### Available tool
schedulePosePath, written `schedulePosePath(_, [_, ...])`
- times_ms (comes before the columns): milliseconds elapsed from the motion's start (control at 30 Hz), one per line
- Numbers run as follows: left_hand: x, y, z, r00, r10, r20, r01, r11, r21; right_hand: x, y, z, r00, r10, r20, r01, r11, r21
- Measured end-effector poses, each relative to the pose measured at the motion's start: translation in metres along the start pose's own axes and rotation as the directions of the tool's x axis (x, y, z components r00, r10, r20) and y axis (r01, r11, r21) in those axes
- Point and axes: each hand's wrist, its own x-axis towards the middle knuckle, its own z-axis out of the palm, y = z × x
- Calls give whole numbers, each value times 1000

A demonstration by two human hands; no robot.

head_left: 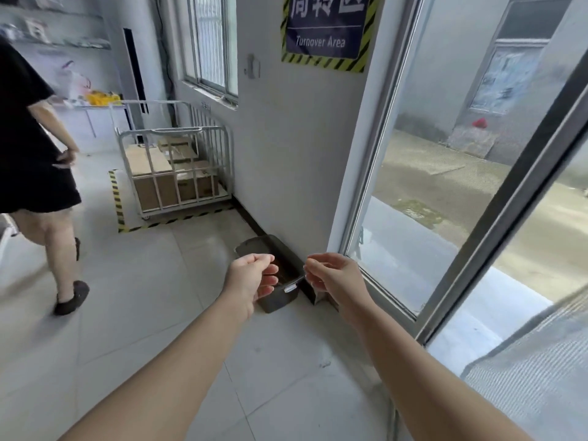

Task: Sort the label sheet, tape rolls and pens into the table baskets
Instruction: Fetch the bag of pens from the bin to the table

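Pens, tape rolls and label sheet, none in view, likely handle light, the sheet floppy; left hand (254, 278) and right hand (331, 278) hover loosely curled, empty.

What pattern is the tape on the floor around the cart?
The floor tape has yellow and black stripes, clearest in the head view.

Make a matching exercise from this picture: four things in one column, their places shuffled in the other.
1. blue sign
2. dark bin
3. cardboard boxes
4. person in black

A. on the floor against the wall
B. inside the metal cage cart
C. far left
D. high on the wall

Pairs: 1-D, 2-A, 3-B, 4-C.
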Motion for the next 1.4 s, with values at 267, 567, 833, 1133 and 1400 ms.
schedulePosePath(267, [113, 24, 39, 997, -29, -77, 28, 999, -21, 135, -1, -1, 999, 25, 41, -24, 999, -36])
schedulePosePath(567, [252, 38, 54, 992, -76, -99, 73, 997, -40, 272, 14, 24, 994, 88, 61, -83, 994, -74])
schedulePosePath(833, [396, 63, 57, 991, -105, -79, 106, 994, 10, 402, 20, 65, 990, 143, 19, -141, 987, -79])
schedulePosePath(1133, [527, 76, 71, 983, -169, -66, 173, 983, 69, 519, 32, 87, 974, 225, -28, -226, 971, -73])
schedulePosePath(1400, [647, 54, 102, 967, -231, -112, 241, 966, 91, 634, 75, 85, 949, 313, -27, -314, 942, -116])
